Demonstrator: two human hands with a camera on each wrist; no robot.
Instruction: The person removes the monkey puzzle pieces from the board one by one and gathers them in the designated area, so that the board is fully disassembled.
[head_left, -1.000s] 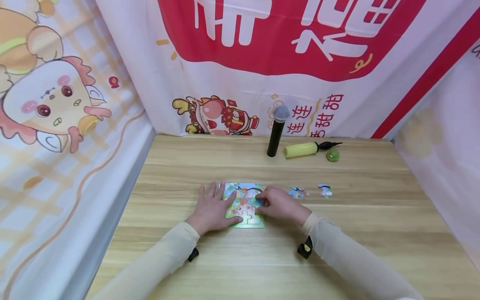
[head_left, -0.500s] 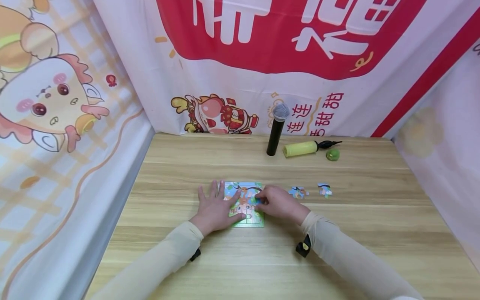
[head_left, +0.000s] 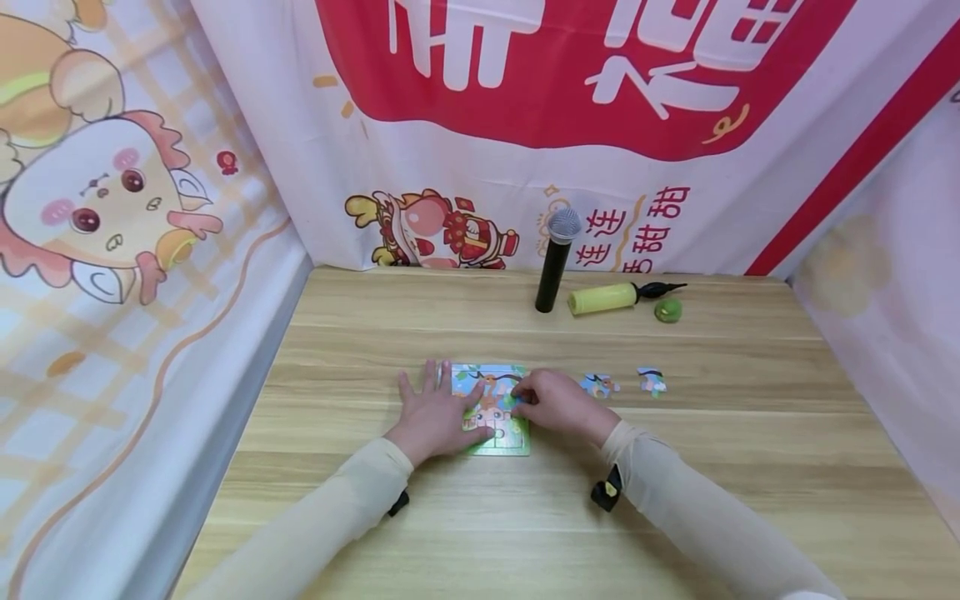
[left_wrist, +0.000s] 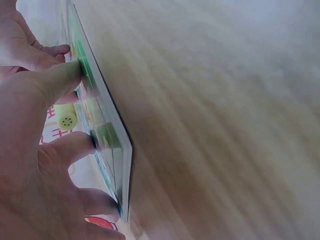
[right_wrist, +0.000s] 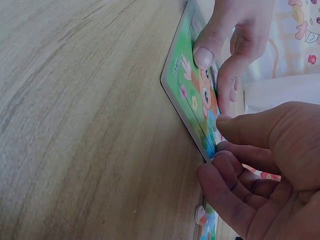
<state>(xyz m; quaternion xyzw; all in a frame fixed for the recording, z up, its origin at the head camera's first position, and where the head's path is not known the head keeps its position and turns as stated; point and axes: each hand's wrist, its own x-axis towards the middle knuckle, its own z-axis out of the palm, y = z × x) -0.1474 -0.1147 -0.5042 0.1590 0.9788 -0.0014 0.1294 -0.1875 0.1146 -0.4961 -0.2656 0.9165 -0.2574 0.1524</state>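
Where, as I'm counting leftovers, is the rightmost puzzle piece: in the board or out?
Out: the rightmost piece lies on the table, apart from the board.

Room lies in front of the puzzle [head_left: 510, 437]; microphone [head_left: 553, 271] obstructs behind.

1. The left hand [head_left: 433, 415] covers the left part of the jigsaw puzzle [head_left: 510, 440] in the head view.
2. The right hand [head_left: 562, 404] masks part of its right edge; whether the fingertips pinch a piece there cannot be told.
3. In the left wrist view, fingers block most of the yellow hand pump [left_wrist: 67, 121], and the wooden tabletop [left_wrist: 215, 125] is blurred.
4. Lettering [right_wrist: 176, 68] on the puzzle's green border is too small to read.
5. The right wrist view's bottom edge cuts off a loose piece [right_wrist: 209, 227].
6. The small green object [head_left: 668, 311] is too tiny to identify.
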